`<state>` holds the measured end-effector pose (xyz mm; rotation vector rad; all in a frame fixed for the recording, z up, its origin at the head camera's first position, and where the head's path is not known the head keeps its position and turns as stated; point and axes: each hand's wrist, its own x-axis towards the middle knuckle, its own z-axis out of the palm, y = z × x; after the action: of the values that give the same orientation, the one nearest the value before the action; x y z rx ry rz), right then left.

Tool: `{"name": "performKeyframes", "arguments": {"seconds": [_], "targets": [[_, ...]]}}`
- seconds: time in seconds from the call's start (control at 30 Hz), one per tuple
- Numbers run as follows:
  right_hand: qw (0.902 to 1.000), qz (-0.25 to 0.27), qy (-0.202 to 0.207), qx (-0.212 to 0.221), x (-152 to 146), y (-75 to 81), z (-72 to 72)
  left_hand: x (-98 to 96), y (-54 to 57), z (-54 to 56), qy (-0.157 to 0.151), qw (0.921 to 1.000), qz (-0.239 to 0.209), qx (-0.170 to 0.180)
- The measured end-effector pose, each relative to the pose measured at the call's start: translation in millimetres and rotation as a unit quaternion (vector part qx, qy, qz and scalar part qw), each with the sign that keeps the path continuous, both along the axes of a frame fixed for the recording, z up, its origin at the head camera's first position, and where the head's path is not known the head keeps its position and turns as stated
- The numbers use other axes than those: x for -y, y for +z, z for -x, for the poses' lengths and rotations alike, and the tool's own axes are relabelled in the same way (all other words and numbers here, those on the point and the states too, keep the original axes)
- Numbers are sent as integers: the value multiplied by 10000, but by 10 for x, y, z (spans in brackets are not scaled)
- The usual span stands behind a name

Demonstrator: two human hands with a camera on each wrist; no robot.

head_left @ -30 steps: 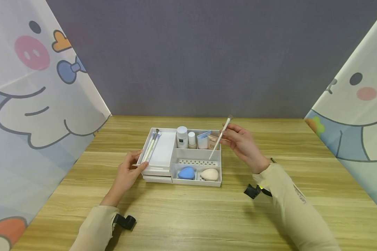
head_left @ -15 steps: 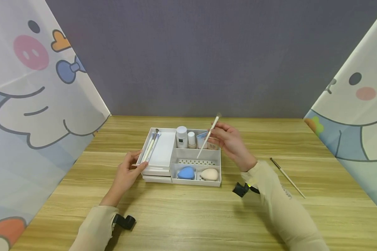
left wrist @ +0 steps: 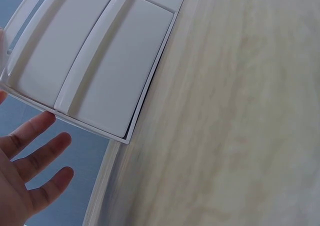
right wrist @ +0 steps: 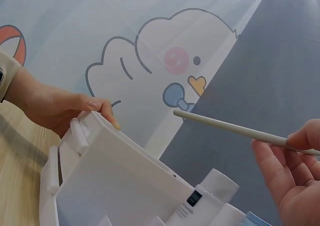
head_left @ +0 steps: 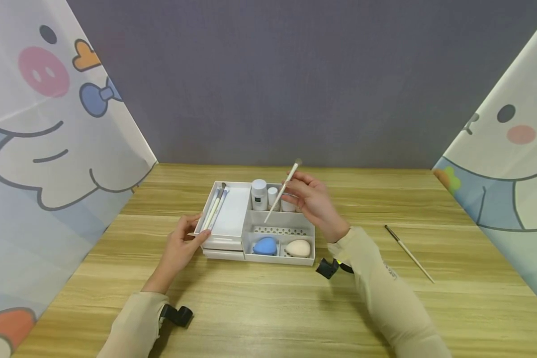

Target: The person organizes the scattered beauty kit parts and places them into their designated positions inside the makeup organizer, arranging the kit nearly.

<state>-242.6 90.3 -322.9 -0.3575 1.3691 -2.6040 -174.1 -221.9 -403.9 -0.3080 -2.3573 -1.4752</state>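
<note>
My right hand (head_left: 316,205) pinches a pale-handled makeup brush (head_left: 275,204) over the white cosmetics organizer (head_left: 233,214). The brush slants with its bristles up and handle end down to the left; in the right wrist view its handle (right wrist: 225,127) points leftward. My left hand (head_left: 179,253) holds the organizer's front left corner, thumb at the rim and fingers along the side. Several brushes (head_left: 215,209) lie in the left upper tray. A white bottle (head_left: 259,196) stands in the back row, where my right hand partly covers the smaller items.
A blue makeup sponge (head_left: 265,246) and a cream one (head_left: 298,248) sit in the front compartments. Behind them is a section with a perforated strip (head_left: 279,230). Another thin brush (head_left: 409,253) lies on the wooden table (head_left: 250,308) at the right. A grey panel (head_left: 295,84) rises behind.
My right hand has moved left with the brush, from the organizer's right end to above its middle. The brush on the table has come out from behind my right sleeve. My left hand stays put.
</note>
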Motion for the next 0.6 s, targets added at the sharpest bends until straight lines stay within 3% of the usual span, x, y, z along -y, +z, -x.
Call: {"name": "performKeyframes", "arguments": {"seconds": [0.6], "targets": [[9998, -122, 93, 93, 430, -8, 53, 1, -3, -1, -42, 9999, -102, 90]]}}
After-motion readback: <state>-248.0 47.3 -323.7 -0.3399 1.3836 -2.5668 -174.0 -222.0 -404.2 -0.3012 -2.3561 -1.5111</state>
